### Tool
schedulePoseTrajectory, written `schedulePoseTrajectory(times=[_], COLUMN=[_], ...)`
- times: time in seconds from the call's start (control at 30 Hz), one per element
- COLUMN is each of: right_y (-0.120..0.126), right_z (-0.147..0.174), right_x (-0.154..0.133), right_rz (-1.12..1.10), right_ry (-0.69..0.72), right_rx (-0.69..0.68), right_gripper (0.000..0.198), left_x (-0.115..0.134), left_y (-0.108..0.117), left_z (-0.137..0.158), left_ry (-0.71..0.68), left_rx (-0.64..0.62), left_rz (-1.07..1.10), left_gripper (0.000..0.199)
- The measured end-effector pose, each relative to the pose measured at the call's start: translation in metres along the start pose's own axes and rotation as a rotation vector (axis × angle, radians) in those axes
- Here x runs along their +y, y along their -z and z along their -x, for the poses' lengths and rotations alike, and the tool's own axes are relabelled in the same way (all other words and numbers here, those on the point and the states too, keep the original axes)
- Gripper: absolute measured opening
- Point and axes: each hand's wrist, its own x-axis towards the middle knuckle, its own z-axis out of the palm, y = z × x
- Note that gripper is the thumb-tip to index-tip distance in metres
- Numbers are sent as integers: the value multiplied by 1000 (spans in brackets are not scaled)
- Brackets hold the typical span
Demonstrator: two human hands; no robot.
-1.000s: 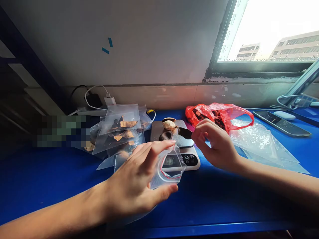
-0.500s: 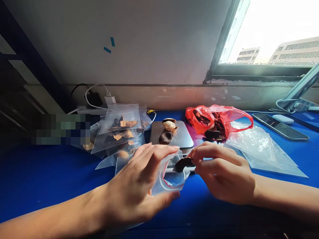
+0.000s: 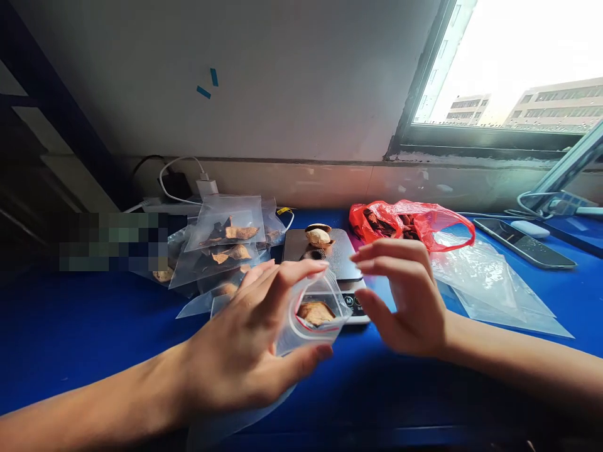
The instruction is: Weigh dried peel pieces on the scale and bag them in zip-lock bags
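My left hand (image 3: 249,333) grips a clear zip bag (image 3: 308,339), thumb and fingers spreading its mouth wide. Inside the bag's mouth lies a curved brown dried shell piece (image 3: 316,312), pale side up. My right hand (image 3: 405,298) hovers just right of the bag, fingers apart and holding nothing. Behind the bag is a digital kitchen scale (image 3: 343,254). On its plate sit a pale, husk-cupped dried piece (image 3: 319,236) and a dark rounded piece (image 3: 315,255), the latter partly hidden by my left fingers.
Filled clear bags (image 3: 221,251) are heaped left of the scale. A red plastic bag (image 3: 377,220) with dark shell pieces stands behind my right hand. Flat clear bags (image 3: 494,282) and a phone (image 3: 525,243) lie to the right. A charger (image 3: 206,185) with a cable is at the wall.
My right hand has let go of the dark shell piece, which now lies in the zip bag's mouth. Its fingers have opened. My left hand with the bag has shifted slightly left.
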Motion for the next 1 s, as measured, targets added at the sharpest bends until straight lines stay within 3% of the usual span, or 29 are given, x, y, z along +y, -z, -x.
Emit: schedulePoseTrajectory(times=[0.07, 0.2, 0.33, 0.57, 0.83, 1.0], right_y=[-5, -12, -13, -15, -9, -9], right_z=[-1, -1, 1, 6, 6, 8], right_x=[12, 27, 27, 27, 29, 32], right_rz=[4, 60, 93, 148, 160, 192], right_ry=[-52, -85, -57, -9, 109, 82], right_rx=[-36, -318, -502, -342, -282, -252], right_gripper=[37, 43, 51, 34, 29, 30], left_x=[-2, -4, -8, -17, -21, -23], left_y=[5, 15, 19, 19, 14, 12], left_z=[0, -1, -5, -9, -9, -9], left_ry=[22, -10, -113, -142, -113, -117], left_rx=[46, 131, 83, 68, 73, 33], left_rz=[14, -2, -75, -111, -84, -119], left_gripper=[67, 64, 61, 57, 60, 59])
